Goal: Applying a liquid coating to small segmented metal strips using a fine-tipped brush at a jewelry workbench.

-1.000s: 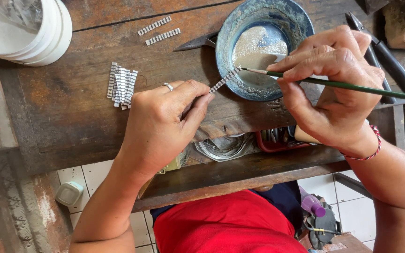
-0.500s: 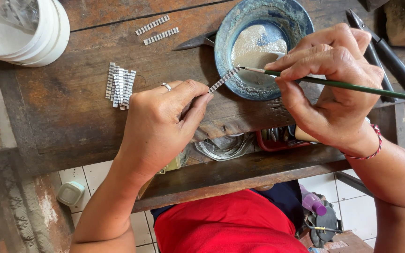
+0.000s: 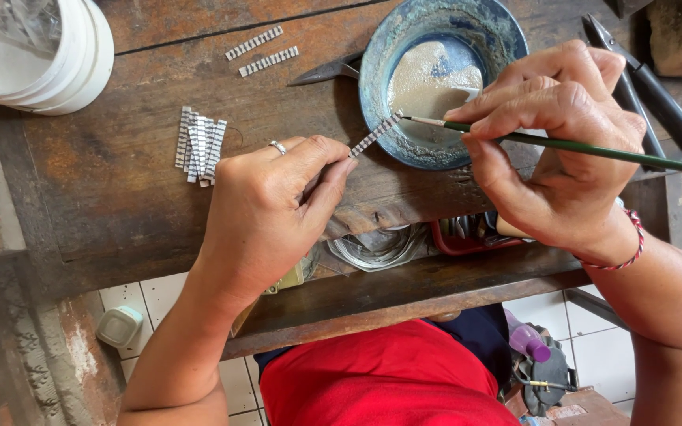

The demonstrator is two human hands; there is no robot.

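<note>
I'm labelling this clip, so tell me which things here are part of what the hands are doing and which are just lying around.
In use:
left hand pinching a silver strip
right hand holding a green brush
blue bowl of grey paste

Lying about:
pile of strips
two loose strips
black pliers
white tub

Left hand pinches a ridged metal strip at the blue bowl's rim; right hand touches a green-handled brush to it.
</note>
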